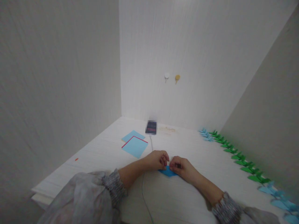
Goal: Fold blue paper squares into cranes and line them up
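Observation:
A small piece of folded blue paper (168, 171) lies on the white table in front of me, between my two hands. My left hand (157, 159) has its fingers curled down onto the paper's upper left edge. At the upper right edge, my right hand (181, 168) pinches the paper between thumb and fingers. Both hands partly cover the paper, so its full shape is hidden. Light blue square sheets (135, 147) lie farther back to the left, one stack edged in red.
A dark pixelated device (151, 127) sits by the back wall, its white cable (144, 196) running under my left arm. Rows of green folded paper figures (238, 156) and light blue ones (283, 200) line the right side. Two hooks (177, 77) are on the wall.

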`<state>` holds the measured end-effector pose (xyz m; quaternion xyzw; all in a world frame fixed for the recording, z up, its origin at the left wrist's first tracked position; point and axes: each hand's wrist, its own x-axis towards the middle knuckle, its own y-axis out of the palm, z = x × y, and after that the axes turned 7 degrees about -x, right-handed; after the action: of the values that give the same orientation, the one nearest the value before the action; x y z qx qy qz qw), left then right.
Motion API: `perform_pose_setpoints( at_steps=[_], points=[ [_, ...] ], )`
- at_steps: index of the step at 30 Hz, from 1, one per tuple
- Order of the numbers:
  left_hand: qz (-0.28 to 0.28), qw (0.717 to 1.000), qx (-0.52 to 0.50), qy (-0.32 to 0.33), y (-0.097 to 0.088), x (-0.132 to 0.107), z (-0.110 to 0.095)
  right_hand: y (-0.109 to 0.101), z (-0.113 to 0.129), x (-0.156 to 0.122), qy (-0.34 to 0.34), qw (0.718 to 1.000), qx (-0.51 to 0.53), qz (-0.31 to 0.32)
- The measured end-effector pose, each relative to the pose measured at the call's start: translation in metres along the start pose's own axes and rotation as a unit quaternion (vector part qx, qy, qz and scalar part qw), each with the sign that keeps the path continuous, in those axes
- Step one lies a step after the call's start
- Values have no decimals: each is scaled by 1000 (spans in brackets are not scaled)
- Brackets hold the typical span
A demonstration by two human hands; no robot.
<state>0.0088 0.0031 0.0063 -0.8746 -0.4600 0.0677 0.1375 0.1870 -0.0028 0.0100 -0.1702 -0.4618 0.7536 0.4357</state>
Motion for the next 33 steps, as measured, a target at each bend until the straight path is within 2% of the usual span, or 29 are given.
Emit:
perform_pose_setpoints(
  at_steps=[5, 11, 21, 29, 33],
  points=[
    [-15, 1000, -20, 14, 2, 0, 5, -3, -2, -2, -53, 998, 38, 16],
    [-18, 999, 25, 27, 2, -1, 7, 2, 2, 0, -38, 999, -3, -2],
    [-12, 997, 71, 27, 1, -2, 4, 2, 8, 1, -34, 999, -21, 2],
    [-11, 974, 216, 66, -1, -10, -9, 3, 7, -5, -69, 993, -89, -18],
    [-10, 962, 266, 67, -1, -12, -12, 2, 7, -7, -90, 988, -120, -21]
  ],
)
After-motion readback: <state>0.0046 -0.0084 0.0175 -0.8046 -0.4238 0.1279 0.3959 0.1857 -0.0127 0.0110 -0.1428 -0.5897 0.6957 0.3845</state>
